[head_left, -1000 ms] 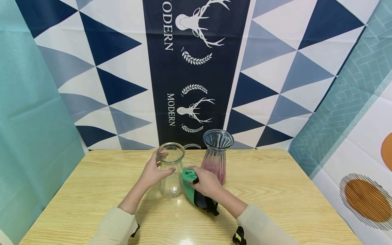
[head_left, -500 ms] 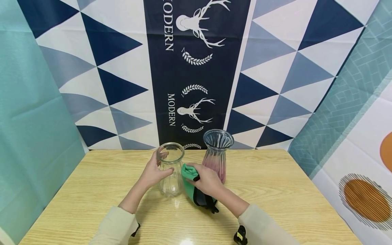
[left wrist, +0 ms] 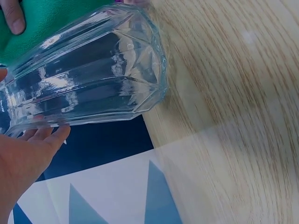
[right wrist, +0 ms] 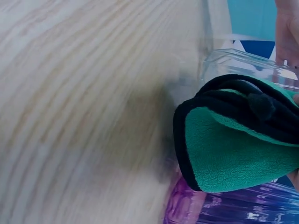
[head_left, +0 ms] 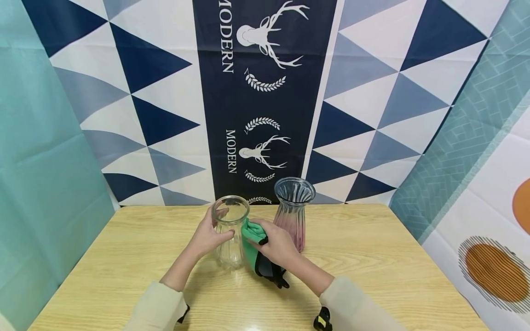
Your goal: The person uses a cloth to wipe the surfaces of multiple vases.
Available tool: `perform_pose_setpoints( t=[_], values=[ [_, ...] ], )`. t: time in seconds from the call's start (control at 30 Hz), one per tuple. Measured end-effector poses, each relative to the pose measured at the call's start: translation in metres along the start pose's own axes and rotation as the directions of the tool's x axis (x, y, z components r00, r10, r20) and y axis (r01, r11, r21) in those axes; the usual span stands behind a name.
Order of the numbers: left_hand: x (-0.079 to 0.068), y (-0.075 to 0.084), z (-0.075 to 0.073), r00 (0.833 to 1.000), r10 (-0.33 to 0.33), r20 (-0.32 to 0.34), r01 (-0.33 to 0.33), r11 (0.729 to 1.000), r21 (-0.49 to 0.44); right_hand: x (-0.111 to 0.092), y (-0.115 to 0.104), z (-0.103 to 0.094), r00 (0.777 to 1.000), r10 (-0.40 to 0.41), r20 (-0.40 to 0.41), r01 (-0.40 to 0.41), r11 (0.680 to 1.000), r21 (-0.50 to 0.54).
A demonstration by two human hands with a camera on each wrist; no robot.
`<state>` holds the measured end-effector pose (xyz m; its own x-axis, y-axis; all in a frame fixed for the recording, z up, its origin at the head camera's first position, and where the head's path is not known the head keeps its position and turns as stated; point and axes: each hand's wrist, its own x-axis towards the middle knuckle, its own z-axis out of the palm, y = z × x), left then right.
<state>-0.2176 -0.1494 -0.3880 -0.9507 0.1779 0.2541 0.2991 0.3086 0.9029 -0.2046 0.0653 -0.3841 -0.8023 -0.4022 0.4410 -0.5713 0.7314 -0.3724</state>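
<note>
Left hand grips the clear ribbed glass vase up high; right hand pinches a black-edged green cloth, folds hanging below!

The left hand grips the clear glass vase, its thumb at the front and fingers around the left side. The vase stands upright on the wood-grain table. The right hand holds the folded green cloth, edged in black, at the vase's right side. The ribbed vase, blue-grey at its flared rim and pink below, stands upright behind the right hand, partly hidden by it. Pale sleeves cover both forearms. The patterned backdrop bears triangles, deer heads and "MODERN" lettering.
</note>
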Motion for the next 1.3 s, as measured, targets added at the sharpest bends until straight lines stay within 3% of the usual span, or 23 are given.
perform_pose_setpoints(
  t=[0.2, 0.6, 0.97, 1.3],
  values=[
    [0.000, -0.003, 0.001, 1.000, -0.005, -0.011, 0.005, 1.000, 0.016, -0.005, 0.005, 0.006, 1.000, 0.010, 0.029, -0.010, 1.000, -0.006],
    [0.002, -0.003, 0.006, 0.993, -0.058, -0.104, 0.064, 0.997, 0.052, -0.011, 0.017, 0.012, 0.981, 0.016, 0.194, -0.004, 0.998, -0.064],
    [0.001, -0.004, 0.007, 0.991, -0.056, -0.121, 0.064, 0.996, 0.063, -0.005, 0.017, 0.008, 1.000, -0.006, -0.025, 0.006, 1.000, 0.011],
    [0.000, -0.004, 0.006, 0.994, -0.013, -0.107, 0.020, 0.998, 0.058, 0.002, 0.013, 0.006, 0.997, -0.024, -0.076, 0.026, 0.999, 0.024]
  ],
)
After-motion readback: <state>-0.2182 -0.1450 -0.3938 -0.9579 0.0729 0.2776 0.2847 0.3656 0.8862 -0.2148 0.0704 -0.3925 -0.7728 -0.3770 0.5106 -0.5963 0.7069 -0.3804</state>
